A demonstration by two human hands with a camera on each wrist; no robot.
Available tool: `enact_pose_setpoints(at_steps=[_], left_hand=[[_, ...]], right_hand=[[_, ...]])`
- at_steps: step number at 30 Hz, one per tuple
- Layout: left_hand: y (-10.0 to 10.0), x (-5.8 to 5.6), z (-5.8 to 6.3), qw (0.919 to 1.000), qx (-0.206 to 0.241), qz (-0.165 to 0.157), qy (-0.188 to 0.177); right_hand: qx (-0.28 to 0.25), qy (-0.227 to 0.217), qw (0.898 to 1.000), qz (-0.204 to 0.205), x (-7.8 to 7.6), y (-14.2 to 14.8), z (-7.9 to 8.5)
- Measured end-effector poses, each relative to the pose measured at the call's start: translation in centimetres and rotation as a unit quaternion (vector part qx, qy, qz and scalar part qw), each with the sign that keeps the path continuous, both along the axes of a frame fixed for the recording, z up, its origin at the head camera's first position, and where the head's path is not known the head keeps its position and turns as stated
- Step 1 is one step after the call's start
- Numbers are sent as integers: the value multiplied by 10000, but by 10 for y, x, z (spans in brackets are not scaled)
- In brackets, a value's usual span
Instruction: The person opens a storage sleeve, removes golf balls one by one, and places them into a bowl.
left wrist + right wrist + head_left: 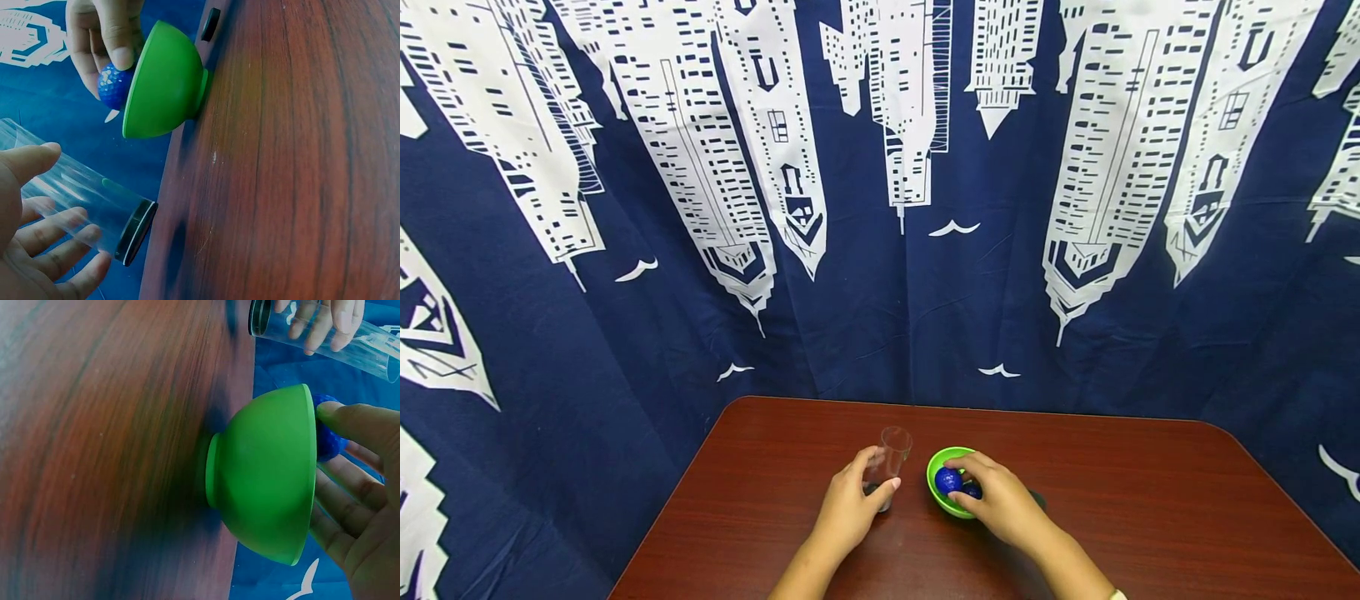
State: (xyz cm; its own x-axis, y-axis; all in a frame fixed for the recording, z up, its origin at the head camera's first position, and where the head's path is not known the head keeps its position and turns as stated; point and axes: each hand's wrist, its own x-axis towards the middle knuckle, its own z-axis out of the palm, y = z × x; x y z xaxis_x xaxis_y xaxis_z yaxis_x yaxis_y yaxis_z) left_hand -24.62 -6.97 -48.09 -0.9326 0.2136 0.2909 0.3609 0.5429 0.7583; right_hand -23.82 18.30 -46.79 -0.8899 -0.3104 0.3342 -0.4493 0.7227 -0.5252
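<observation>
My left hand (847,502) holds a clear cylindrical tube (94,187), thumb on one side and fingers curled round the other. The tube has a black base (136,232); whether it touches the table I cannot tell. To its right a green bowl (269,475) stands upright on the table. At the bowl's rim my right hand (1000,500) pinches a shiny, dimpled blue golf ball (948,480) between thumb and fingers. Another dark blue ball (972,490) shows inside the bowl, partly covered by this hand.
The reddish-brown wooden table (1135,500) extends on both sides. A black disc-like lid (211,24) lies on it beyond the bowl, mostly behind the right hand in the head view. A dark blue curtain (887,317) with white buildings hangs behind the far edge.
</observation>
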Motion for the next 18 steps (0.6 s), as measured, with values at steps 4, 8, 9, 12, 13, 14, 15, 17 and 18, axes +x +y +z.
enact_pose_setpoints(at_steps=[4,8,9,12,13,14,15,17,18], left_hand=[[0,-1,-1,9999,46,-33,-99],[0,-1,-1,9998,85,-25,-152],[0,-2,-1,9999,89,-29,-136],[0,-1,-1,9998,127,-28,-139],[0,-1,-1,9998,141,-32,-132],[0,-1,-1,9998,157,-35,-120],[0,-1,-1,9998,177,-36,-106],[0,-2,-1,9998,186,-17,-99],[0,-2,-1,9998,202,-13,-89]], right_hand=[[186,41,9998,47,-2,-1,0],[448,136,9988,157,-5,1,0],[520,152,9983,190,-5,1,0],[682,206,9970,306,-6,2,1],[718,213,9966,345,-6,2,1],[750,219,9962,378,-7,2,2],[786,213,9959,405,-7,2,3],[843,167,9952,466,-8,2,4],[882,131,9948,492,-8,1,5]])
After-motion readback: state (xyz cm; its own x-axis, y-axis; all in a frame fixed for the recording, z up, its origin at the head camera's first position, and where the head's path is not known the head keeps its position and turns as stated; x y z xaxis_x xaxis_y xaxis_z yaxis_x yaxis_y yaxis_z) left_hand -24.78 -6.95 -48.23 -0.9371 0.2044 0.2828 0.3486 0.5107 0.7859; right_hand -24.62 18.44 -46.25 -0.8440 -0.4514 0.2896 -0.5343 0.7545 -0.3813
